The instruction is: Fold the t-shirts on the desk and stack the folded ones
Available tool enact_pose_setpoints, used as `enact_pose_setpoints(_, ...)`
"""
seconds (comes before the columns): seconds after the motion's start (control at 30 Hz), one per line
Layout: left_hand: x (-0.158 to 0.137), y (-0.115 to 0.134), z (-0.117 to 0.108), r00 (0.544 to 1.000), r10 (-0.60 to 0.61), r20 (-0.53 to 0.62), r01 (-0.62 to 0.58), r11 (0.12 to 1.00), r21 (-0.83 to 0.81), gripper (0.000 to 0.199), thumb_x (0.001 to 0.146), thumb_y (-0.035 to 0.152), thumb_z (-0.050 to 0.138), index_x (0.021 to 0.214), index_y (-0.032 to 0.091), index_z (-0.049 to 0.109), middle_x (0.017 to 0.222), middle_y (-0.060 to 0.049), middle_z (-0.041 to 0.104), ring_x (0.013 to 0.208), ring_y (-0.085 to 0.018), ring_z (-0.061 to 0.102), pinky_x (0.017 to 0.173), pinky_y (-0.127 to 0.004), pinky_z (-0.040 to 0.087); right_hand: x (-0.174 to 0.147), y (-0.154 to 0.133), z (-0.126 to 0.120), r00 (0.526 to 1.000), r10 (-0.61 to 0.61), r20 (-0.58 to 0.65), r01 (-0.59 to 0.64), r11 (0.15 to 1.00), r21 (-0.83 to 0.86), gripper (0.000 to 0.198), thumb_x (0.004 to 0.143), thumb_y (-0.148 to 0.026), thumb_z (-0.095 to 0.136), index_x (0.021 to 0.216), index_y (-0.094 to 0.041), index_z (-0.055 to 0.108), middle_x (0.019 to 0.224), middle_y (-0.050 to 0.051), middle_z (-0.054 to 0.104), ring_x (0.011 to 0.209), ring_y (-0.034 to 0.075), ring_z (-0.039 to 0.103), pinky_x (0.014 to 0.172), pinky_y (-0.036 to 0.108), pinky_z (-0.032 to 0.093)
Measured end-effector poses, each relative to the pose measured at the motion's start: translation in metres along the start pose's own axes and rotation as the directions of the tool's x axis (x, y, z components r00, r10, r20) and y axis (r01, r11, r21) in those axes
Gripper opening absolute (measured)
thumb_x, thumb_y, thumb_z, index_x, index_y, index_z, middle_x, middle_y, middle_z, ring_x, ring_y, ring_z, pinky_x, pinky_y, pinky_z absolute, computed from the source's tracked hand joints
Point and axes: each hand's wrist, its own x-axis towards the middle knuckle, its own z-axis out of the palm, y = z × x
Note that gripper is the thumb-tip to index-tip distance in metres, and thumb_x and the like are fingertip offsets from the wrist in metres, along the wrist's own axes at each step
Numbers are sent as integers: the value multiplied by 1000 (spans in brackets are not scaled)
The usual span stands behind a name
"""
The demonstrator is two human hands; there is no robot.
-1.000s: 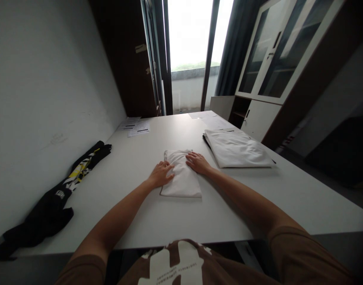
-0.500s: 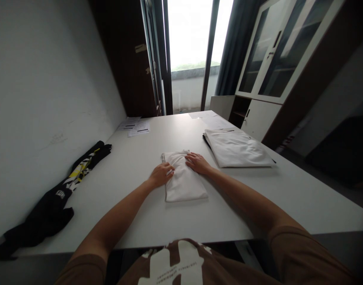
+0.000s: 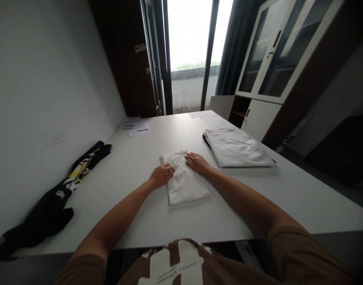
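A folded white garment [image 3: 186, 186] lies in front of me on the white table, its near end turned slightly to the right. My left hand [image 3: 161, 175] is at its left edge, fingers curled and pinching the cloth there. Resting flat on the upper right part of the garment is my right hand [image 3: 197, 162], its fingers stretched out. Small creases run through the cloth between the two hands. What kind of garment it is cannot be made out from the folded shape.
To the right lies a stack of folded clothes [image 3: 237, 148], white on top with black beneath. A black garment with yellow and white print [image 3: 55, 202] lies along the wall at left. Papers [image 3: 137, 127] sit at the table's far left, with more sheets [image 3: 212, 118] at far right.
The folded white garment has turned a little, its near end shifting right and toward me and its far left corner moving left. Both hands stay in nearly the same places.
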Motion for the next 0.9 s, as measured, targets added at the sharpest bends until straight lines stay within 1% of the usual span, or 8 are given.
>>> enact_pose_setpoints(0.13,1,-3,3,999,24,-37,-23,999,26,19,98,28,58,109,25,74,107,-7,68,109,-26,61,104,-45,50,0,0,0,1000,2,10,-2,1000,-2,48,103,-50,50,143,-25,63,153,8,55,147,27,44,122,45,34)
enact_pose_setpoints(0.2,1,-5,4,998,27,-54,-26,999,22,20,98,28,59,112,25,73,113,-7,67,114,-27,59,107,-48,48,0,0,0,1000,2,13,-2,1000,2,49,103,-50,50,143,-25,63,154,8,55,147,27,45,122,45,35)
enact_pose_setpoints(0.33,1,-8,7,996,34,-79,-34,999,6,22,99,28,58,119,25,69,125,-6,65,121,-27,58,110,-47,46,0,1,1,1000,-2,1,2,1000,15,46,103,-48,52,142,-26,64,153,8,56,145,27,47,122,45,35)
enact_pose_setpoints(0.43,1,-11,10,997,36,-74,-37,999,-4,27,101,28,57,127,25,65,134,-7,63,125,-26,58,111,-46,46,1,2,2,1000,-9,-16,9,1000,23,44,103,-46,54,140,-26,65,151,8,57,144,26,49,121,43,36)
enact_pose_setpoints(0.6,2,-14,13,998,25,-64,-24,999,24,31,103,32,54,133,24,60,141,-8,61,133,-27,55,117,-49,41,1,5,6,999,-33,-42,34,999,20,41,103,-43,54,139,-26,66,149,9,60,141,26,52,120,41,37)
enact_pose_setpoints(0.77,2,-15,14,998,-44,-55,47,997,62,35,105,36,50,137,23,57,150,-9,56,142,-28,49,121,-54,35,2,8,10,997,-52,-62,53,999,12,40,105,-35,47,138,-25,67,147,9,61,138,25,55,118,40,38)
enact_pose_setpoints(0.9,2,-18,18,992,-127,8,125,987,97,42,105,41,48,142,24,55,159,-10,48,150,-30,39,124,-58,28,2,9,11,996,-57,-67,58,998,13,39,105,-35,48,138,-25,67,146,9,62,137,25,55,118,40,38)
